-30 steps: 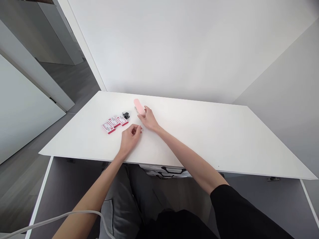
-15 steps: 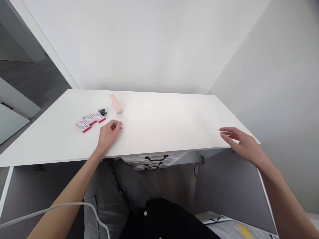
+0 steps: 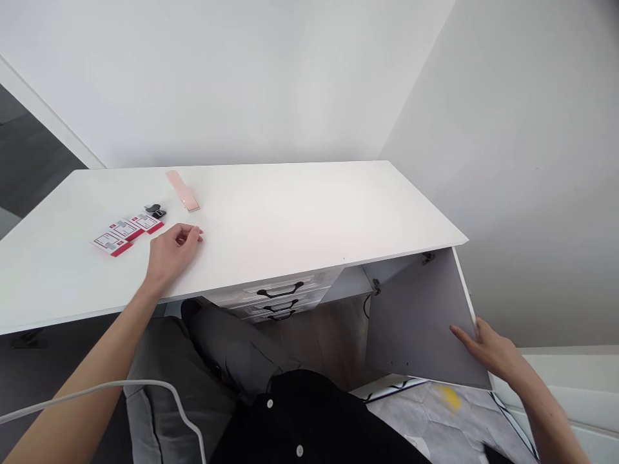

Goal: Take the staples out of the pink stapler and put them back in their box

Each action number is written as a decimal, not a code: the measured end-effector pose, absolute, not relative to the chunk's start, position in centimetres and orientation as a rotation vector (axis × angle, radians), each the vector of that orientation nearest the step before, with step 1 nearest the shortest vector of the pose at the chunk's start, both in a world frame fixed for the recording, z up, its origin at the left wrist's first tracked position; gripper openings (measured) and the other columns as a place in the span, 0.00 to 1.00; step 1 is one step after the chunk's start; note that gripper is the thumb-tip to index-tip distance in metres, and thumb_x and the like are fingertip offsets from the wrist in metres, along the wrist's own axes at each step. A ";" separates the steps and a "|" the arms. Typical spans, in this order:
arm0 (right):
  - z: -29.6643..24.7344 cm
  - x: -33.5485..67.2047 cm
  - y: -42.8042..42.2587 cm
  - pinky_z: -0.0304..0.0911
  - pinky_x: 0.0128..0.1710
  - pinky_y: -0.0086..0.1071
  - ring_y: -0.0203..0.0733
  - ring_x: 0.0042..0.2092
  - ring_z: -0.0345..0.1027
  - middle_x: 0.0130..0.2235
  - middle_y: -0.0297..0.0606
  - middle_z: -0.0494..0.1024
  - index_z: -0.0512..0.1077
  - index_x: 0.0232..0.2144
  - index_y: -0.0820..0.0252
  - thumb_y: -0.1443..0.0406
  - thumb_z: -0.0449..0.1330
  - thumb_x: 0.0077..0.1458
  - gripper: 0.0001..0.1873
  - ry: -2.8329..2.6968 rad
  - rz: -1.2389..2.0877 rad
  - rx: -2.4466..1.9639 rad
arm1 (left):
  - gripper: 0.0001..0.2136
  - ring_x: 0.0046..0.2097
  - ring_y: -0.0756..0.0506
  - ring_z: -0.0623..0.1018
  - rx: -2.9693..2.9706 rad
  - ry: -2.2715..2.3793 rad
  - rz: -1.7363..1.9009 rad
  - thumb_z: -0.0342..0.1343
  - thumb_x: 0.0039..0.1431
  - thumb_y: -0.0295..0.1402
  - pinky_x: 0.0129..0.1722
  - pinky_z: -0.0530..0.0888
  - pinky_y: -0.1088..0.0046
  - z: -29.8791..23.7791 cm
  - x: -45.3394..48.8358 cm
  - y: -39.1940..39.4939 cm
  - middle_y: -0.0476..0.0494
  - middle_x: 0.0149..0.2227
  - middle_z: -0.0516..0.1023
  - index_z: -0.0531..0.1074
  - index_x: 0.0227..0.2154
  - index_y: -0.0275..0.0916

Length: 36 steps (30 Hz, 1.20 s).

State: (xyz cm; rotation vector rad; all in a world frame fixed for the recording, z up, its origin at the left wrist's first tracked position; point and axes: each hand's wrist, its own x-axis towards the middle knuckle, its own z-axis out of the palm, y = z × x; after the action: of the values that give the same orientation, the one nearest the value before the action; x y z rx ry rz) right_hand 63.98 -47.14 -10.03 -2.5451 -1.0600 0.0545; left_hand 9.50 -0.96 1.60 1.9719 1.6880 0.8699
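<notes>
My left hand (image 3: 173, 253) rests on the white desktop (image 3: 290, 212) with its fingers curled and thumb against them; I see nothing in it. Just beyond and to its left lie several red-and-white cards (image 3: 126, 229), partly overlapping. A small black clip-like object (image 3: 155, 211) sits behind them. Further back lies a flat pink strip (image 3: 182, 190). Below the desktop on the right, my right hand (image 3: 491, 348) grips the free edge of a grey cabinet door (image 3: 418, 322). The thumb lies on the door's inner face, and the other fingers are hidden behind it.
White drawers (image 3: 280, 293) with black handles stand under the desktop. My legs in grey trousers (image 3: 232, 348) are beneath it. A white cable (image 3: 111, 385) crosses at lower left. A quilted pale fabric surface (image 3: 416, 415) lies below the door. Walls border the desk behind and right.
My right hand has moved down from the desktop's right front edge onto the cabinet door's edge. The view has turned right, while my left hand stays resting near the cards.
</notes>
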 end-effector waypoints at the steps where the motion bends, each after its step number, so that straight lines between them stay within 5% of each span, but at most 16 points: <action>1: -9.8 63.4 -46.9 0.72 0.26 0.61 0.73 0.27 0.79 0.25 0.51 0.80 0.72 0.33 0.36 0.43 0.60 0.56 0.11 -0.961 0.219 -2.639 | 0.11 0.42 0.42 0.80 1.976 1.701 0.865 0.55 0.65 0.42 0.49 0.73 0.63 1.7 9.6 -1.0 0.50 0.38 0.86 0.79 0.35 0.44; 5: -8.3 59.6 -43.9 0.75 0.40 0.59 0.71 0.37 0.83 0.28 0.50 0.80 0.72 0.40 0.49 0.47 0.56 0.57 0.17 -0.911 0.331 -2.702 | 0.14 0.41 0.41 0.80 2.097 1.654 0.839 0.53 0.66 0.45 0.51 0.74 0.62 1.7 11.4 -1.7 0.51 0.38 0.85 0.79 0.37 0.43; 9: -6.6 53.8 -37.8 0.73 0.42 0.42 0.53 0.31 0.81 0.34 0.47 0.83 0.65 0.58 0.63 0.50 0.50 0.66 0.28 -0.710 0.820 -2.550 | 0.15 0.43 0.40 0.81 2.267 1.432 0.768 0.52 0.66 0.47 0.50 0.76 0.64 1.3 15.8 -3.2 0.46 0.41 0.86 0.78 0.40 0.43; 14: -6.3 49.0 -31.6 0.70 0.51 0.45 0.61 0.48 0.79 0.58 0.61 0.73 0.51 0.73 0.66 0.48 0.50 0.67 0.42 -0.552 0.548 -2.430 | 0.17 0.45 0.39 0.81 2.420 1.197 0.639 0.51 0.66 0.49 0.50 0.75 0.62 0.6 20.7 -4.6 0.44 0.43 0.87 0.79 0.40 0.44; 22: -7.9 46.2 -27.3 0.69 0.54 0.44 0.57 0.55 0.76 0.69 0.67 0.55 0.18 0.78 0.63 0.42 0.40 0.72 0.52 -0.458 0.588 -2.212 | 0.16 0.46 0.39 0.81 2.410 1.148 0.604 0.52 0.66 0.47 0.51 0.75 0.61 0.8 24.5 -4.8 0.44 0.44 0.86 0.80 0.40 0.44; 27: -7.1 45.1 -25.4 0.68 0.58 0.43 0.57 0.59 0.72 0.72 0.67 0.47 0.20 0.78 0.66 0.37 0.42 0.69 0.57 -0.334 0.650 -2.047 | 0.15 0.45 0.39 0.81 2.449 1.069 0.603 0.53 0.67 0.47 0.50 0.75 0.61 0.6 27.4 -5.4 0.44 0.43 0.86 0.80 0.39 0.44; 36: -8.8 45.1 -26.7 0.72 0.53 0.44 0.52 0.53 0.71 0.70 0.58 0.49 0.23 0.80 0.52 0.33 0.50 0.66 0.60 -0.276 0.650 -1.783 | 0.14 0.49 0.38 0.79 2.593 0.806 0.625 0.51 0.71 0.44 0.55 0.74 0.56 0.3 31.9 -7.2 0.42 0.45 0.83 0.77 0.40 0.44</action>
State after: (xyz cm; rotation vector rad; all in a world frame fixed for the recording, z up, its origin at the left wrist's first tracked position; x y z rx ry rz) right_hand 45.11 -26.72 -8.83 -1.7825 -0.2762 0.6498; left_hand 31.92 -7.17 0.30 2.5930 0.8065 0.6254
